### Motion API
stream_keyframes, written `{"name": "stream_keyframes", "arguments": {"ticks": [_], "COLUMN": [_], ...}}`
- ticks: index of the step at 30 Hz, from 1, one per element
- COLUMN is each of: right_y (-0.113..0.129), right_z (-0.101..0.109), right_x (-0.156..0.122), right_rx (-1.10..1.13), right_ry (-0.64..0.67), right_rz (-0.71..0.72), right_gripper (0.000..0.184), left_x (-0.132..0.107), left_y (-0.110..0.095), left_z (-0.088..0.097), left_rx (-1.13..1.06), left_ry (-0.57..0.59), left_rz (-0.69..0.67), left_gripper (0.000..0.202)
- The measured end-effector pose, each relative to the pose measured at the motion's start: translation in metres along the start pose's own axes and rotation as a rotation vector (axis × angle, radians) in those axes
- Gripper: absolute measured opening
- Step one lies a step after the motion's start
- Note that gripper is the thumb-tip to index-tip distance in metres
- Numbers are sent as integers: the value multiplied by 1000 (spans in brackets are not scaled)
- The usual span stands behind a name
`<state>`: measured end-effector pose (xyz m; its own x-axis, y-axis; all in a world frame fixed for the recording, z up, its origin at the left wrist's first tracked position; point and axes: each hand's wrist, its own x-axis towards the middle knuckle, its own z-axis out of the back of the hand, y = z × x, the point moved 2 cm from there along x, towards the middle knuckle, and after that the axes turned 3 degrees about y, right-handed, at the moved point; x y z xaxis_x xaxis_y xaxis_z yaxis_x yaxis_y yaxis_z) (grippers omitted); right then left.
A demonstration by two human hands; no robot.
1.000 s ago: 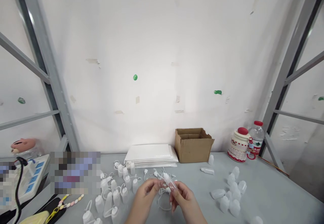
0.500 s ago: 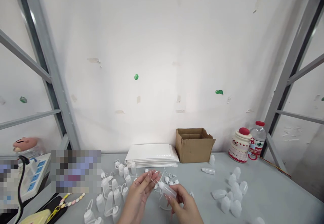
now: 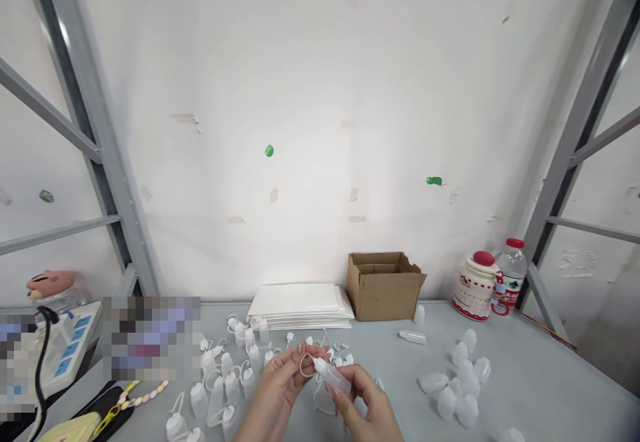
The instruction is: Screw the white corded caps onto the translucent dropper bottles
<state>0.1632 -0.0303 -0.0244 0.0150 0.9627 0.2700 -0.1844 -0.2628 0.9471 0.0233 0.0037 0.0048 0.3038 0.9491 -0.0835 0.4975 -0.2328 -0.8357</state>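
My right hand (image 3: 367, 402) is closed around a small translucent squeeze bottle (image 3: 334, 377), held tilted with its white nozzle toward my left. My left hand (image 3: 287, 382) pinches a thin white cap strap (image 3: 303, 365) that loops by the nozzle; its fingertips partly hide the end. Behind and below both hands lie loose white caps with straps (image 3: 341, 347). To my left stand several capped bottles (image 3: 215, 399) with looped straps. On the right is a cluster of bottles without straps (image 3: 467, 382), some upright and some lying.
Behind the hands a stack of white envelopes (image 3: 300, 305) lies beside an open cardboard box (image 3: 385, 295). A single bottle (image 3: 413, 337) lies before the box. At the back right are a decorated jar (image 3: 475, 289) and a water bottle (image 3: 511, 272). A power strip (image 3: 73, 349) sits far left.
My left fingers have shifted slightly down and right, nearer the nozzle, and the strap loop now shows more rounded. The bottle in my right hand has hardly moved.
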Motion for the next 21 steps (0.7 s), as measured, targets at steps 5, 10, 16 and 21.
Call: {"name": "stream_keyframes", "arguments": {"ticks": [5, 10, 16, 21], "right_y": [1, 2, 5, 5], "right_z": [1, 2, 6, 9], "right_x": [0, 0, -1, -1], "right_rx": [-39, -74, -177, -253], "right_ry": [-8, -10, -21, -14], "right_rz": [-3, -2, 28, 51], "right_gripper": [40, 37, 32, 31], "left_x": [-2, -2, -4, -2], "left_y": [-1, -3, -9, -7], "left_z": [-1, -2, -5, -1], "left_rx": [43, 90, 218, 329], "left_ry": [9, 11, 9, 25], "left_rz": [-5, -23, -49, -56], "left_gripper": [29, 29, 29, 30]}}
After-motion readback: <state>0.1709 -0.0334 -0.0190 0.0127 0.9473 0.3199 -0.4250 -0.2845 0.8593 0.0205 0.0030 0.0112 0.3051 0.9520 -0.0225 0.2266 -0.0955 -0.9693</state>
